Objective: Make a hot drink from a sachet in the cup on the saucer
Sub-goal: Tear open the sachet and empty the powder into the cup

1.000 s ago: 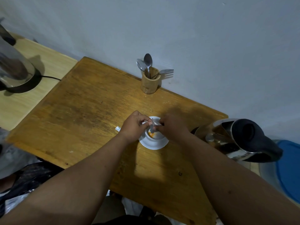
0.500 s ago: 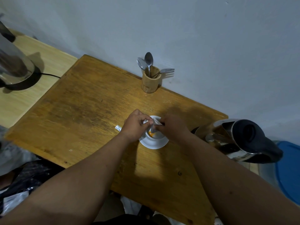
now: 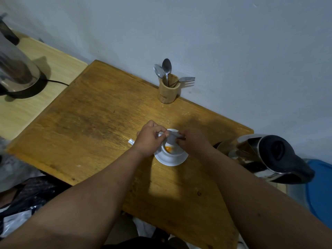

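Two hands work one sachet (image 3: pixel 172 138): my left hand (image 3: pixel 150 139) and right hand (image 3: pixel 193 141) have fingers pinched shut on its ends — long axis across, directly above the cup (image 3: pixel 170 150); thin crinkled foil; orange powder inside; glossy white saucer (image 3: pixel 171 159) on the counter (image 3: pixel 100 126).

Wooden counter (image 3: pixel 100 126), worn, scuffed, against pale wall (image 3: pixel 215 42). Bamboo cutlery holder (image 3: pixel 168 91) upright at far edge by wall; two spoons (image 3: pixel 164 69) and fork (image 3: pixel 186 79) stand in it, heads up. Steel kettle with black lid (image 3: pixel 269 155) at right edge. Second steel kettle (image 3: pixel 16 72) on black base, far left, on lighter surface (image 3: pixel 27 112); cord trails right. Blue container (image 3: pixel 319 191) at right, partly cut off.
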